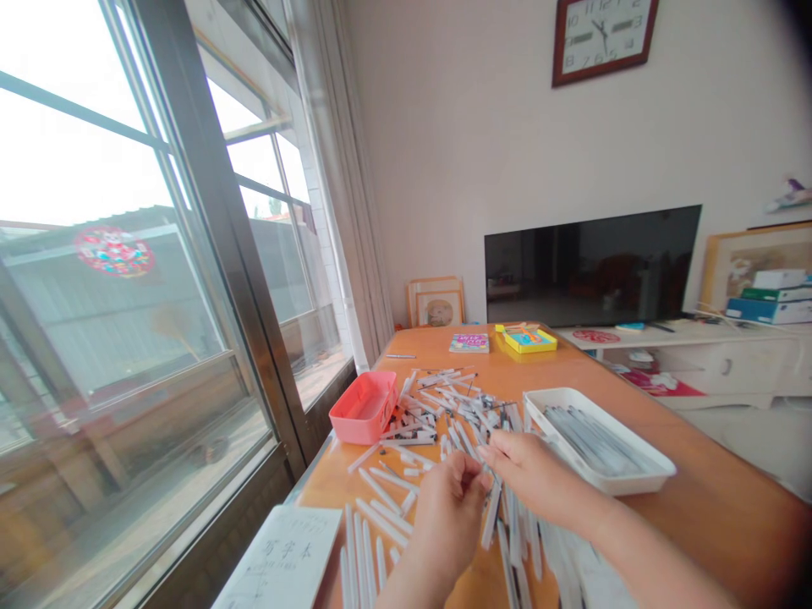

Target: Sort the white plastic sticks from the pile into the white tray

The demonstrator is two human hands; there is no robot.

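Bearings are taken from the left hand (450, 512). At 9 o'clock, a metal-framed glass window (190, 254) borders the surface (716, 516). Between 8 and 9 o'clock, a white notebook (279, 562) with Chinese characters on its cover lies at the surface's edge. Between 10 and 11 o'clock stands a pink box (355, 427), open at the top. Beside it, loose white pen parts (444, 393), some with black ends, lie scattered from 11 o'clock round to 1 o'clock; more lie beneath and near both hands. The left hand's fingers bend toward the thumb; whether they grip a pen part cannot be told. At 12 o'clock, well apart, lies a purple book (469, 343). At 2 o'clock, just beside the left hand, the right hand (517, 465) reaches in above the pen parts; its fingers' grip cannot be told. At 1 o'clock, near the far end, sits a yellow tray (536, 345). At 2 o'clock, beyond the right hand, a white tray (638, 485) holds thin grey rods (589, 436) lying lengthwise.
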